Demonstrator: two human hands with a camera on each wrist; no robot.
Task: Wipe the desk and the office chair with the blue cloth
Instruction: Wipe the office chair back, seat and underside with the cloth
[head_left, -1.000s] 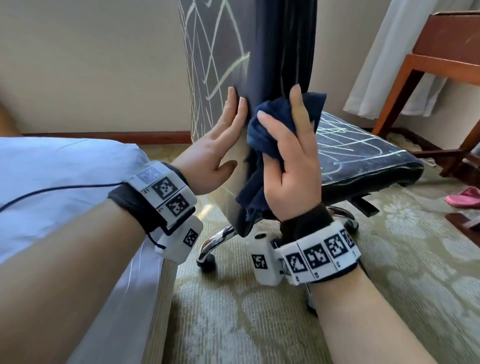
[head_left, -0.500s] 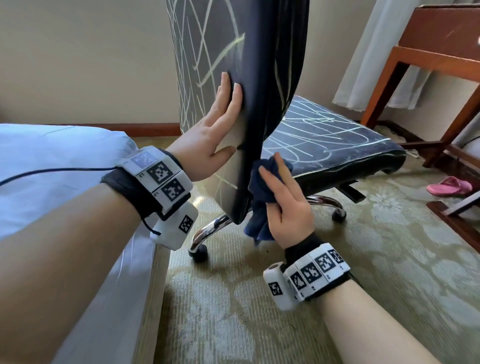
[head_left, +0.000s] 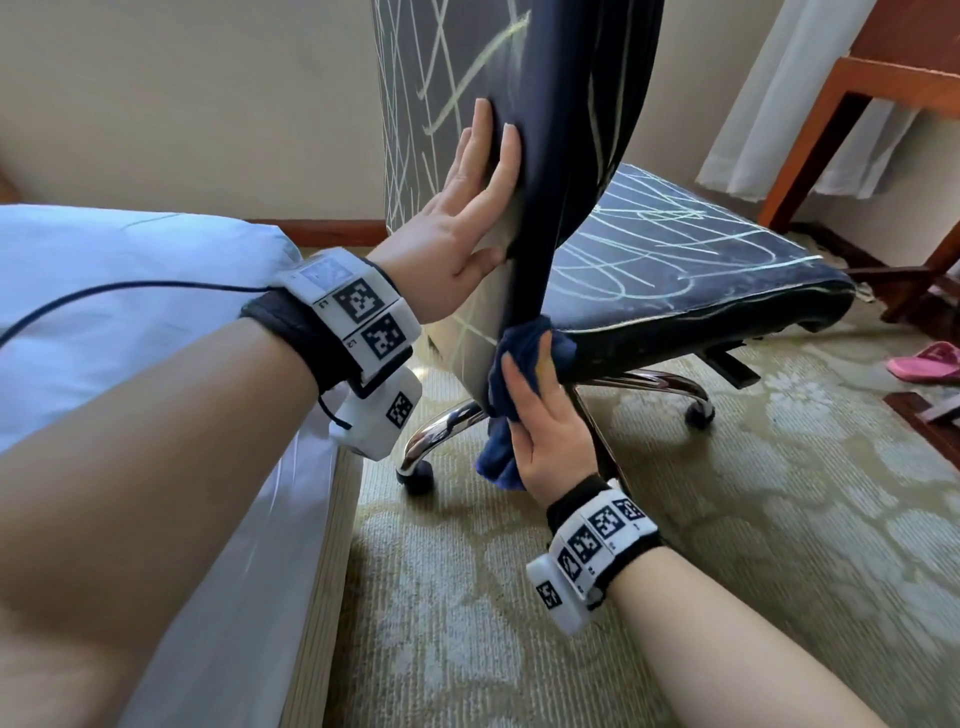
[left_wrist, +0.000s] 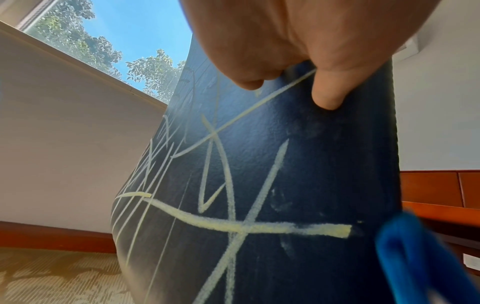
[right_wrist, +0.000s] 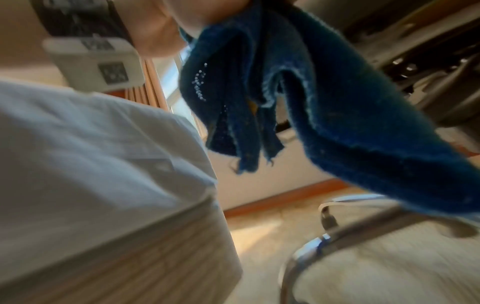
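The office chair's dark blue backrest (head_left: 561, 130), scrawled with pale lines, stands upright in front of me, its seat (head_left: 675, 260) to the right. My left hand (head_left: 480, 156) lies flat on the rear face of the backrest (left_wrist: 285, 185), fingers straight. My right hand (head_left: 545, 415) holds the bunched blue cloth (head_left: 498, 457) between thumb and fingers. It presses the cloth against the backrest's lower edge where that meets the seat. Part of the cloth (right_wrist: 337, 123) hangs loose below the hand, and its edge shows in the left wrist view (left_wrist: 405, 257).
A bed with a white sheet (head_left: 130, 312) and a black cable (head_left: 130, 285) fills the left. The chair's chrome wheeled base (head_left: 649, 379) stands on patterned carpet. A wooden desk (head_left: 883, 88), a curtain (head_left: 810, 104) and a pink slipper (head_left: 930, 361) are at the right.
My right hand has slid the cloth down the backrest's edge from mid height to its lower end by the seat. The left hand has stayed flat on the backrest.
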